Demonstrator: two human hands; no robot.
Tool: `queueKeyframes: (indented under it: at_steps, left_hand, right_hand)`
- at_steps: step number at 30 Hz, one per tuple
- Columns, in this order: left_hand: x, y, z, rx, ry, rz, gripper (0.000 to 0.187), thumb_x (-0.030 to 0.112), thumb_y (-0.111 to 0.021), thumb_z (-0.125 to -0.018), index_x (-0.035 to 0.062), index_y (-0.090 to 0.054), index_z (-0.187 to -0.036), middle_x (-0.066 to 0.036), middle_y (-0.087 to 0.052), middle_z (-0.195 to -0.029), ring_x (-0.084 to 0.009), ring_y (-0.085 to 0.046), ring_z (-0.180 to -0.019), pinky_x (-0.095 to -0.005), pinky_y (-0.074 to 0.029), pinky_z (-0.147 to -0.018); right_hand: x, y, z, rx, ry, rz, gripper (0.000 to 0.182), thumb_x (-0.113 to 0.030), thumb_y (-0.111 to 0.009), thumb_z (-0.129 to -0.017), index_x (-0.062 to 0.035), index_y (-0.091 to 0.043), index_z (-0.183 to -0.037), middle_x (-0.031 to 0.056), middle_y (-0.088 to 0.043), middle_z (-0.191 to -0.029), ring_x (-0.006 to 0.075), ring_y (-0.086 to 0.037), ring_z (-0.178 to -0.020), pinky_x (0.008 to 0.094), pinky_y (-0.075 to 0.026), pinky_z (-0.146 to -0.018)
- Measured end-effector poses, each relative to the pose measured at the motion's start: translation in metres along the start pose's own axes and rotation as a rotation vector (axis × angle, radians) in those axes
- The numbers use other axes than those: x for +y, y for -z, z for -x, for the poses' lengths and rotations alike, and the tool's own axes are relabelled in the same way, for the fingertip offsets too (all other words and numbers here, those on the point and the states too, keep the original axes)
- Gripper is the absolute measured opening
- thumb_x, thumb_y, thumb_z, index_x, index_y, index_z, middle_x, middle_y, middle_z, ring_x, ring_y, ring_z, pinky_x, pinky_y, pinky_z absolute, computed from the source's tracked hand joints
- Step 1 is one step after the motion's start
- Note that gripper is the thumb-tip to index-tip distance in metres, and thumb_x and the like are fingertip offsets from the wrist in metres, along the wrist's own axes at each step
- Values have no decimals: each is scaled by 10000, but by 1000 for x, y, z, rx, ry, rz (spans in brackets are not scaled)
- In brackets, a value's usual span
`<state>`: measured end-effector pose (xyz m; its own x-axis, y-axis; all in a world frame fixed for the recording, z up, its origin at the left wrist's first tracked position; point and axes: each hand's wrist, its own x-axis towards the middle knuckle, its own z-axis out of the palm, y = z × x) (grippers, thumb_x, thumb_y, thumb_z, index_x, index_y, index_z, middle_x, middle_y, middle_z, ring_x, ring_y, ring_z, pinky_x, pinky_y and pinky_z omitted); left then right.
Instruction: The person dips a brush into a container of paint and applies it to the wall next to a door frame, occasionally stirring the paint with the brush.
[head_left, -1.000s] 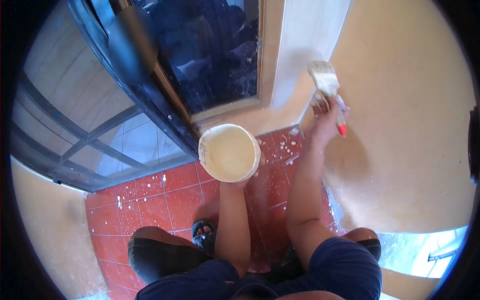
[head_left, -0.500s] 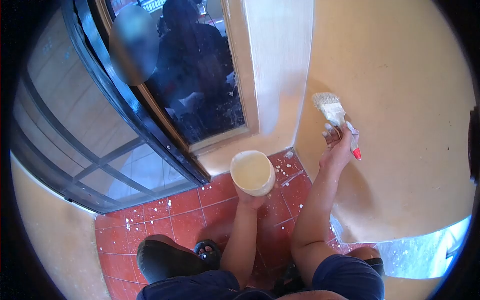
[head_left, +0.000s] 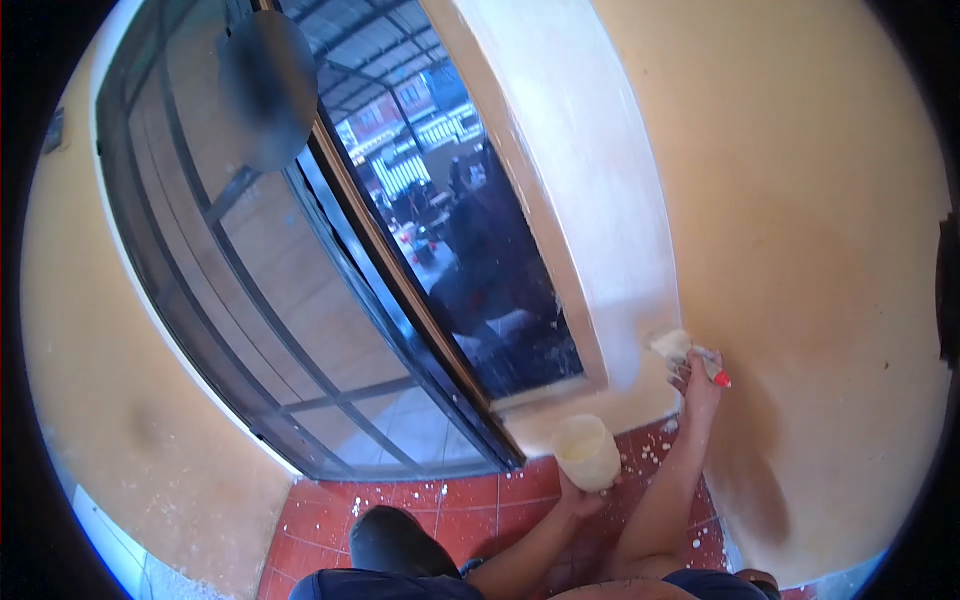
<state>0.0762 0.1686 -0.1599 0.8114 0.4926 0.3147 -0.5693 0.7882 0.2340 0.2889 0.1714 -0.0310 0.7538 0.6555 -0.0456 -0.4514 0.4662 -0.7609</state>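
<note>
A paint brush (head_left: 673, 346) with pale bristles and a red handle tip is held in my right hand (head_left: 697, 374), whose fingers wrap round it. The bristles are at the corner between the white wall strip (head_left: 590, 150) and the yellow wall (head_left: 800, 250); whether they touch it I cannot tell. Lower down, my left hand (head_left: 583, 497) holds a round cream paint container (head_left: 587, 453) from below, with pale paint inside. The container is close to the wall under the window frame (head_left: 545, 399).
A dark-framed glass door (head_left: 290, 330) with bars stands at the left. Beside it, a dark window (head_left: 480, 250) shows reflections. White paint spots dot the red tiled floor (head_left: 470, 525). My knee (head_left: 395, 545) is at the bottom.
The view has tilted up, showing more window and wall. The brush has gone from in front of the yellow wall to the corner. Both hands still hold their things and appear lower in view.
</note>
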Motion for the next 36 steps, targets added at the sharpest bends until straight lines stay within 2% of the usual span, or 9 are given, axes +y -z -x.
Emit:
queueKeyframes:
  at_steps: [2,10,12,16,19,27,33,36]
  left_hand:
    - [-9,-16,2,267,-100,-133,833,735,-339,-762,75,-423,-1262,-206,-545,-1109,-333,-606,-782,-294,-515,-435]
    - [-14,-8,-3,254,-31,-168,823,743,-334,-753,100,-429,-1258,-189,-528,-1134,-315,-576,-793,-284,-499,-468]
    - [-17,-7,-3,144,1,-77,777,686,-391,-775,63,-447,-1236,-216,-497,-1182,-349,-566,-838,-314,-505,-515]
    - [-25,-14,1,187,-36,-84,765,683,-384,-773,66,-470,-1218,-224,-517,-1147,-357,-562,-804,-311,-505,-514]
    - [-26,-14,5,179,12,12,760,683,-391,-771,75,-474,-1219,-237,-521,-1136,-365,-558,-796,-313,-502,-509]
    - [-19,-7,7,87,-13,35,764,669,-396,-786,66,-432,-1253,-273,-485,-1173,-400,-560,-857,-362,-542,-544]
    - [-17,-11,10,104,-8,33,769,667,-406,-785,61,-428,-1259,-238,-506,-1159,-387,-568,-864,-332,-531,-527]
    - [-12,-4,14,144,-24,-29,764,663,-410,-785,63,-430,-1257,-219,-515,-1154,-373,-566,-847,-315,-518,-511]
  right_hand:
    - [-4,1,-2,24,-12,-45,212,-132,-567,-843,-67,-489,-1029,74,-597,-868,172,-626,-711,266,-498,-550]
    - [-22,9,1,12,-25,-72,208,-122,-569,-840,-68,-483,-1021,77,-599,-865,164,-626,-687,261,-493,-532]
    - [-23,9,0,0,-24,-62,204,-120,-569,-839,-66,-483,-1016,76,-599,-860,162,-625,-687,259,-491,-527]
    - [-21,11,1,-1,-21,-51,175,-115,-570,-838,-63,-490,-986,75,-602,-846,162,-623,-671,258,-490,-521]
    - [-18,9,4,-14,-29,-60,160,-112,-573,-836,-65,-496,-968,77,-604,-844,163,-623,-661,259,-491,-520]
    - [-20,-1,12,-17,-25,-57,134,-109,-576,-834,-69,-499,-936,83,-610,-836,166,-626,-650,263,-491,-508]
    - [-18,-6,15,-27,-13,-62,144,-109,-580,-830,-68,-499,-943,86,-612,-825,168,-626,-649,267,-490,-508]
    - [-11,-8,13,-46,-14,-49,186,-149,-589,-827,-87,-515,-986,53,-598,-806,157,-621,-652,258,-499,-512]
